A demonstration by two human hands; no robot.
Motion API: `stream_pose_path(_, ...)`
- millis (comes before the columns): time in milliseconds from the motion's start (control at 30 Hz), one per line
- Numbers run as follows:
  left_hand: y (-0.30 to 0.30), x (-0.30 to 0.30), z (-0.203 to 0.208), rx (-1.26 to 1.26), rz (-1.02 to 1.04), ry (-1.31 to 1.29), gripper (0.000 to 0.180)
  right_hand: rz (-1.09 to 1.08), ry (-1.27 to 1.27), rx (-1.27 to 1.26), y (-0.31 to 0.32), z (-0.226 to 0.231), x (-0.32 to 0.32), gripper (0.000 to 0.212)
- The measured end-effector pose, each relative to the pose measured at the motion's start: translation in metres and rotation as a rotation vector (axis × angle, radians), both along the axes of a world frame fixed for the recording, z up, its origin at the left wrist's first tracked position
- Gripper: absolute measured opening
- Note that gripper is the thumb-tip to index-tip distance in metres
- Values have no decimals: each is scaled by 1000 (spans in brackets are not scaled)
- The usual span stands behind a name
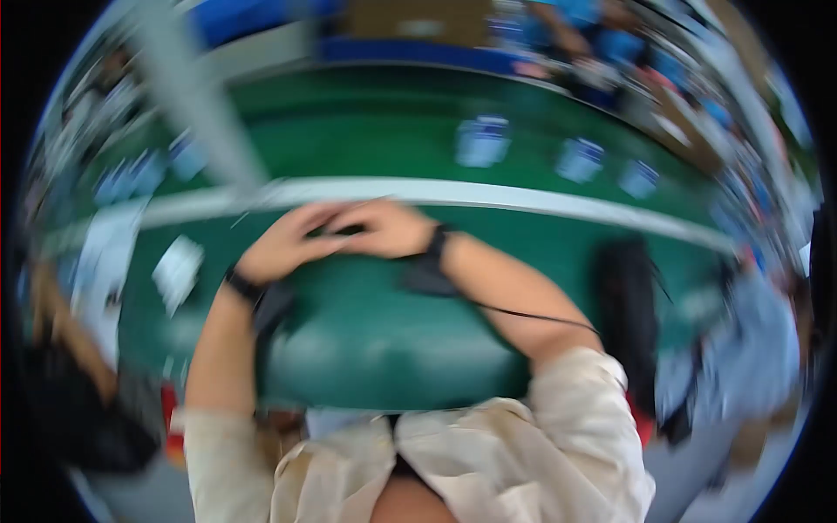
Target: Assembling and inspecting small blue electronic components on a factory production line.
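Observation:
My left hand (292, 241) and my right hand (394, 228) meet over the green table, just on the near side of a pale strip. Their fingers are bent inward and overlap at the tips, and both look closed. Dark patches show between the thumbs and fingers; blur hides whether a small thing is held there. Each wrist wears a black band (245, 284), with a dark flap beside it. A thin black cable (536, 315) runs along my right forearm.
The green table (392, 349) curves in front of me. Crumpled white sheets (178, 272) lie left of my hands. A long black bag (624, 314) is at the right. Beyond the pale strip (488, 195) stand several white-and-blue containers (482, 142). People sit on both sides and across.

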State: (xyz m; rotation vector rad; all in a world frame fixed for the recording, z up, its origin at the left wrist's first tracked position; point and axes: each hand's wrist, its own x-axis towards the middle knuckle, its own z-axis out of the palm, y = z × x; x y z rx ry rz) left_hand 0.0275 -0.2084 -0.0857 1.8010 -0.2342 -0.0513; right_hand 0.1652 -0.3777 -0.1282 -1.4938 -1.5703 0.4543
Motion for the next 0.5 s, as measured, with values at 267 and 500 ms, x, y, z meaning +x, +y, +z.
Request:
stream_pose_path(267,122,-56,57,-671,343,-488,25,-69,54,-85,-15,18,-8,21)
stream_pose_path(500,251,16,-7,-245,1471,-245,68,-81,69,-101,-11,17,-5,20)
